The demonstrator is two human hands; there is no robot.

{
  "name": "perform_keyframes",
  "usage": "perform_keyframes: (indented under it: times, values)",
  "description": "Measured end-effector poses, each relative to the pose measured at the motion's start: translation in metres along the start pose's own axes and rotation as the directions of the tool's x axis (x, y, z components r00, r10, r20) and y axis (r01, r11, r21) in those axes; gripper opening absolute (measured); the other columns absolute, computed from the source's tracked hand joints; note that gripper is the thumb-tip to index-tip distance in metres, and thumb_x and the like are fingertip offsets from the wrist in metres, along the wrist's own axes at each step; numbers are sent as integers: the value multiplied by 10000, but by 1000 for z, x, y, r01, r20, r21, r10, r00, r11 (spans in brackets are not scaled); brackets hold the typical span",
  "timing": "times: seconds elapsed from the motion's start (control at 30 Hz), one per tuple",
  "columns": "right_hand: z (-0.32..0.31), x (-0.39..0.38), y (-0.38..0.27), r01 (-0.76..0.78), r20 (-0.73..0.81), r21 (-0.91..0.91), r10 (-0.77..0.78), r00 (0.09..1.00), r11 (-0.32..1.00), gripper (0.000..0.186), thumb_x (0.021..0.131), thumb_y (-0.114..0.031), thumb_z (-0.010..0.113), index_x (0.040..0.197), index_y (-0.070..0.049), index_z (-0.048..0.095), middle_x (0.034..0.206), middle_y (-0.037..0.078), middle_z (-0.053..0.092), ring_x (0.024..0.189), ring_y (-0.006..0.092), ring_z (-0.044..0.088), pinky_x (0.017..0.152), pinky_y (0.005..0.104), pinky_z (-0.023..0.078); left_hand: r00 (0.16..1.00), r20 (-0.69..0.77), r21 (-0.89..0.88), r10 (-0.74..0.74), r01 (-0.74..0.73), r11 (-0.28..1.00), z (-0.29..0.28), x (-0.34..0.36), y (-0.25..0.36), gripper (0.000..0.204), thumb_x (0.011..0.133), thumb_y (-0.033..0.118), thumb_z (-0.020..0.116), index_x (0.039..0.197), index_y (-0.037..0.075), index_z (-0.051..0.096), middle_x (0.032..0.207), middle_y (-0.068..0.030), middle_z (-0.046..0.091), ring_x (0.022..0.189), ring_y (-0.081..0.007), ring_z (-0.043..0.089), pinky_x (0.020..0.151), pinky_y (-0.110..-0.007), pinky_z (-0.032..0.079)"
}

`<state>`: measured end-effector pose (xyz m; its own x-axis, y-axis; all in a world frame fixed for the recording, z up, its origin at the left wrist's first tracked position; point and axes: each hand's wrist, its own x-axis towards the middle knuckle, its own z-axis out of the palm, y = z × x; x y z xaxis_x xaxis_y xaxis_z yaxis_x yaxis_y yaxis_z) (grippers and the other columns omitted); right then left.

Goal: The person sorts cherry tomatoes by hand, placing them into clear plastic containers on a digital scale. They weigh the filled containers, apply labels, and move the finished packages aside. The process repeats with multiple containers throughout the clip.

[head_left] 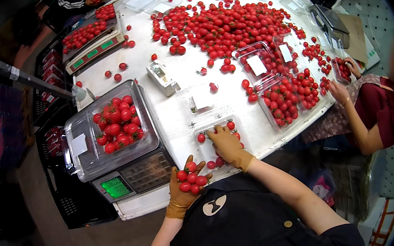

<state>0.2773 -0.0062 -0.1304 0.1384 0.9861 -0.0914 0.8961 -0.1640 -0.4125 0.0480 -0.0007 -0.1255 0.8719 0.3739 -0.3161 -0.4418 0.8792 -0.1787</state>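
Observation:
My left hand (179, 195), in a brown glove, cups several cherry tomatoes (192, 179) near the table's front edge. Just right of it lies an opened clear plastic clamshell box (206, 147), its lid (197, 102) folded back away from me. A few tomatoes rest in the box's tray around its sides. My right hand (227, 145), gloved alike, reaches over the tray with its fingers stretched out; its palm side is hidden. A single tomato (213, 87) lies by the upper right of the lid.
On a scale (134, 176) at left stands a box of tomatoes (120, 123). A small white device (163, 78) sits behind the clamshell. A large tomato pile (234, 28) covers the far table (148, 54). Filled boxes (281, 102) and a co-worker (370, 115) are at right.

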Motion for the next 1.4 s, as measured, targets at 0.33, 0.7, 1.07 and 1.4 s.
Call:
perform_keyframes:
  times: [0.33, 0.7, 1.07, 1.4]
  values:
    - [-8, -9, -3, -35, 119, -62, 42, 992, 997, 333, 745, 20, 571, 1060, -81, 607, 1117, 150, 546, 1052, 352, 542, 814, 423, 513, 910, 161, 56, 383, -396, 917, 75, -31, 48, 610, 900, 580, 518, 1419, 275, 418, 1272, -103, 545, 1101, -340, 525, 662, -390, 497]
    - [-6, 22, -43, -22, 113, 51, 16, 993, 998, 223, 840, -34, 511, 1048, -70, 583, 1079, 161, 532, 999, 362, 564, 721, 450, 541, 547, 678, 460, 491, 206, -864, 158, -26, 186, 654, 817, 337, 719, 1392, 142, 477, 1357, -167, 469, 1261, -343, 421, 1085, -436, 325]
    - [-25, 10, -33, -111, -6, 579, 141, 990, 807, 230, 864, -55, 614, 1092, -24, 601, 1055, 156, 537, 899, 309, 612, 751, 361, 522, 309, 747, 606, 589, 48, -794, 131, -21, 203, 478, 958, 200, 546, 1411, 91, 435, 1457, -149, 394, 1327, -303, 400, 1104, -397, 309]
    - [-85, 166, -173, 360, -366, 665, -135, 921, 654, 287, 851, -97, 648, 1124, -12, 626, 1012, 170, 598, 880, 281, 618, 799, 337, 498, 373, 705, 598, 604, 145, -788, 127, 4, 227, 281, 917, 160, 569, 1169, 56, 640, 1201, -135, 632, 1191, -375, 504, 1069, -434, 342]
